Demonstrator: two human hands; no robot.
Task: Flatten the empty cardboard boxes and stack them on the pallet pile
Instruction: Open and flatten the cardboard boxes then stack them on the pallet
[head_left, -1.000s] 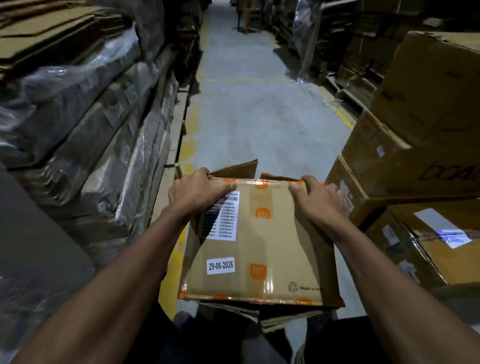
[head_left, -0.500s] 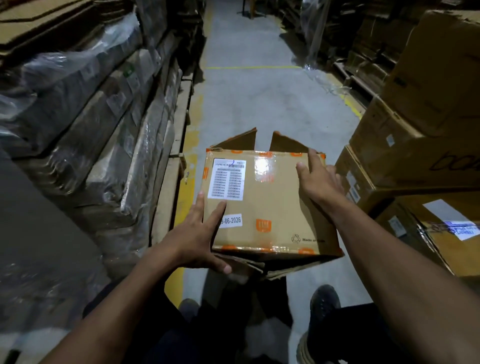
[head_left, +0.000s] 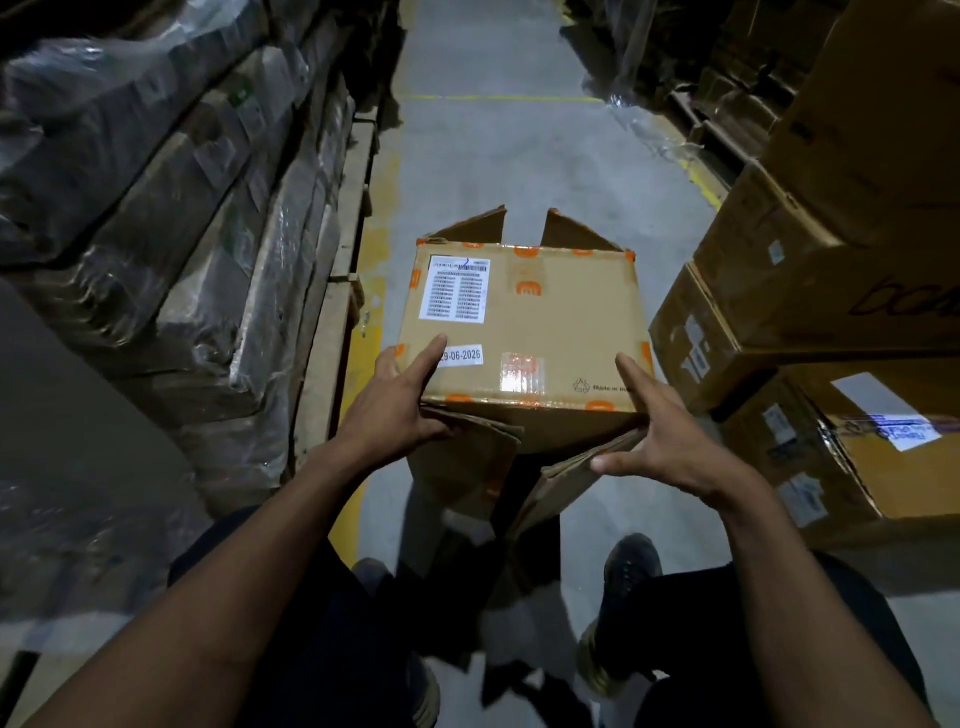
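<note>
Your left hand (head_left: 395, 410) and right hand (head_left: 670, 441) hold the cardboard box (head_left: 524, 327) between them above the aisle floor (head_left: 519, 156), each grip set wide on a near bottom corner: index fingers laid straight along the printed panel, thumbs tucked under against the loose near flaps (head_left: 467, 457). Neither hand wraps the box; you are cradling it from below and from the sides. Beyond your grips the far flaps (head_left: 566, 231) stand open, so both ends look unsealed.

It should be light, judging by how little grip it takes, and stiff across the panels but weak at the creases. The glossy tape patches may be slick, so favour bare board. To collapse it, I would shift your grips to two diagonally opposite vertical edges and press them toward each other; the flaps will flop, so keep them clear of your fingers. The wrapped stacks of flat cardboard (head_left: 218, 260) outside your left grip look like the likely destination, though no pallet pile is plainly identifiable.
</note>
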